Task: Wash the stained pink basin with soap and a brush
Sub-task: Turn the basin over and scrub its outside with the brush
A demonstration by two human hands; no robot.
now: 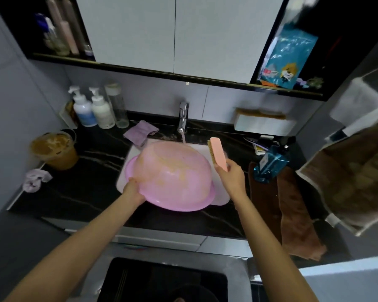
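Note:
The pink basin (172, 175) is tipped bottom-up over the white sink (222, 198), with brownish stains smeared across its outer wall. My left hand (132, 188) grips its near-left rim. My right hand (230, 173) holds a pink scrubbing brush (218, 153) by its lower end, just right of the basin and apart from it, bristles facing left. Water runs from the chrome tap (183, 116) onto the basin's far edge.
Two pump bottles (92, 110) and a clear bottle stand at back left on the black counter (85, 184). A brown-filled cup (55, 149), purple cloths (140, 131), a blue soap bottle (271, 164), a brown towel (292, 214) and a tissue box (262, 123) surround the sink.

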